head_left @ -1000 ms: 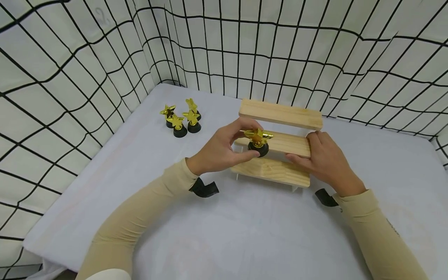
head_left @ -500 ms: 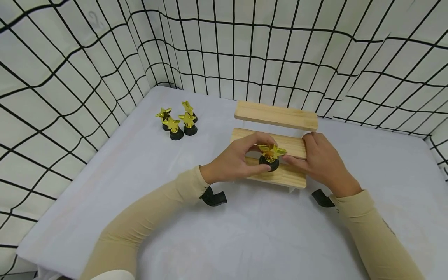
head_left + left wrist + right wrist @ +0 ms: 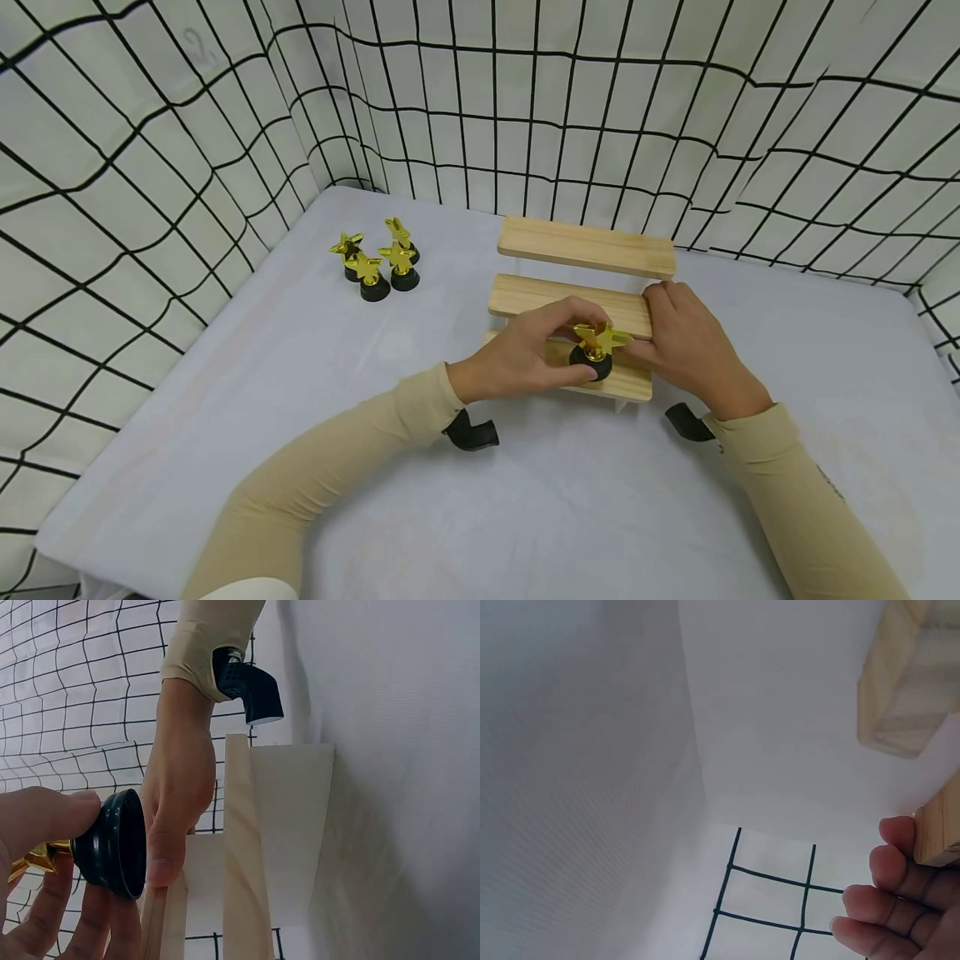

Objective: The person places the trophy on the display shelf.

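Note:
My left hand [image 3: 525, 354] pinches a small gold star trophy [image 3: 591, 367] by its round black base, between the thumb and curled fingers. The trophy is in front of the right half of a three-tier wooden display shelf [image 3: 558, 295], over its lowest board [image 3: 632, 385]. From the left wrist view, the hollow underside of the trophy base [image 3: 133, 844] shows apart from the boards. My right hand [image 3: 686, 350] grips the right end of the middle board, thumb at the front. Its fingers [image 3: 889, 868] curl by the board end [image 3: 939, 829] in the right wrist view.
Several more gold star trophies [image 3: 374, 288] stand grouped on the white table [image 3: 420, 517] at the back left. A black wire grid [image 3: 555, 125] before white sheeting borders the back and left. Black wrist devices [image 3: 472, 432] hang under both wrists.
My left hand has carried the trophy right and toward me, from in front of the middle board to over the lowest one. The right hand keeps its grip on the shelf.

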`<state>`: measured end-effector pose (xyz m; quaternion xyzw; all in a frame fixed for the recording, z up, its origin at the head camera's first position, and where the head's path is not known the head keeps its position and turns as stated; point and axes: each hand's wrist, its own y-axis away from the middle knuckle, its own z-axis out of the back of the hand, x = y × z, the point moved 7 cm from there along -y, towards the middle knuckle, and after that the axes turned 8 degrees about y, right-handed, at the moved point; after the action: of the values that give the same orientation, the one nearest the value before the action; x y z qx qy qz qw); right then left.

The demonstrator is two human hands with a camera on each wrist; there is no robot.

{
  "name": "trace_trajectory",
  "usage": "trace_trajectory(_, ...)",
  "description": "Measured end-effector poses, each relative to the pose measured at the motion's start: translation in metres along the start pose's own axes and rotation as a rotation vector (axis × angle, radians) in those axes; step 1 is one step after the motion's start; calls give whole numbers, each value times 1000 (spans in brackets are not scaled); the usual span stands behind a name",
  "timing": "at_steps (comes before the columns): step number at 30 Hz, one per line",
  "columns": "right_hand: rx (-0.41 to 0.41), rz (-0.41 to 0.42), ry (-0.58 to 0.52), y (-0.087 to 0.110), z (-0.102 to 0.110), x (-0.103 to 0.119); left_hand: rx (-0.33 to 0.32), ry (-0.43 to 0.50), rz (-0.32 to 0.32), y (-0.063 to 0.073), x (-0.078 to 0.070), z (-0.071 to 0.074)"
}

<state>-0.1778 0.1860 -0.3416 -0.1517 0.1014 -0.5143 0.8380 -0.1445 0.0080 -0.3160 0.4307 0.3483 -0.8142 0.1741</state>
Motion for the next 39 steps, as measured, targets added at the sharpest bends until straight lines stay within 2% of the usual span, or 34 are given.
trace_trajectory(6, 14, 32, 3, 0, 2, -2, 11, -4, 0, -2, 1, -8)
trace_trajectory(15, 83, 1, -27, 0, 3, -9, 41, -1, 23, -7, 6, -18)
trace_trajectory(25, 29, 67, -9, 1, 3, -10, 47, -58, 9, -11, 8, -28)
trace_trajectory(39, 8, 82, -4, 2, 4, -7, 38, -190, 18, -8, 11, -33)
